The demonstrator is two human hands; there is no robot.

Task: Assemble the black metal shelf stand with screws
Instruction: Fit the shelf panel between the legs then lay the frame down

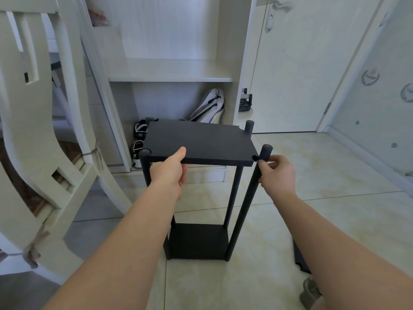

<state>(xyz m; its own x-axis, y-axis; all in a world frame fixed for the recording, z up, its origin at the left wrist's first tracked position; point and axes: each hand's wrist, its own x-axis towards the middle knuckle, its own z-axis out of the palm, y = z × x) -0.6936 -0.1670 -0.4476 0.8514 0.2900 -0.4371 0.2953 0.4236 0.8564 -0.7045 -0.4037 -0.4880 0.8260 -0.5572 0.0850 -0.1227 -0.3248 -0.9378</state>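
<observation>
My left hand (173, 168) grips top shelf board's (199, 142) near edge, thumb on top. Board lies flat, long axis left-right between the posts. My right hand (277, 173) pinches the near-right post (248, 198) just under the board's corner notch; can't tell if a screw's in those fingers

left hand (173, 171) gripping black shelf board (201, 142), right hand (276, 173) pinching front post (250, 193)
</observation>
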